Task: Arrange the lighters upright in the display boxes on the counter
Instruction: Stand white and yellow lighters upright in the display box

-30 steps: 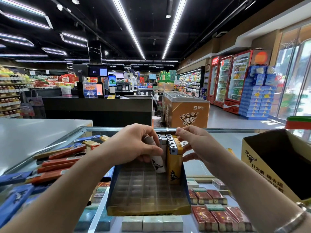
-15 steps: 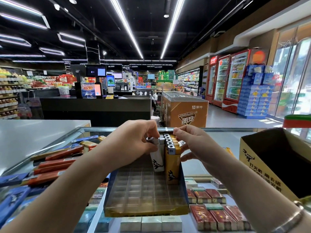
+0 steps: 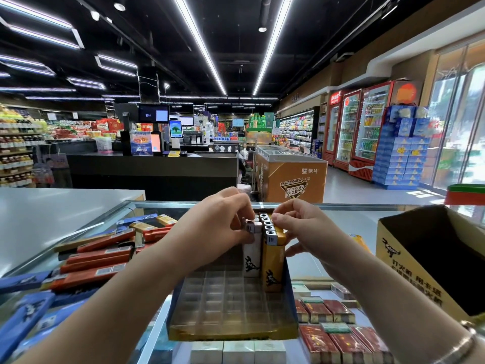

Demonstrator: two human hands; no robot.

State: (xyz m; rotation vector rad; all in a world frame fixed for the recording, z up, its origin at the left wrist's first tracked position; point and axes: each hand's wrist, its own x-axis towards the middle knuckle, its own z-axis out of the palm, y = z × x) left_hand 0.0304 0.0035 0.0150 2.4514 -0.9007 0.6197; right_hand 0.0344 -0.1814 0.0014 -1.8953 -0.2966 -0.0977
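So there's one display box (image 3: 231,306) sitting on the glass counter (image 3: 328,219), a blue-sided tray with a clear grid of little cells inside, and most of those cells are bare. The lighters stand upright at the far right corner: a yellow row (image 3: 271,256) with five silver tops I can count, and just left of it a white lighter (image 3: 251,254) with at least one more white one behind it — hard to count past the fingers. The left hand (image 3: 210,229) has its fingers curled and pinches the top of the white lighter. The right hand (image 3: 301,227) curls over the far end of the yellow row, fingertips touching the tops; whether it really grips one I can't tell. Off to the right there's one open cardboard carton (image 3: 409,261), and cigarette packs (image 3: 338,334) under the glass.
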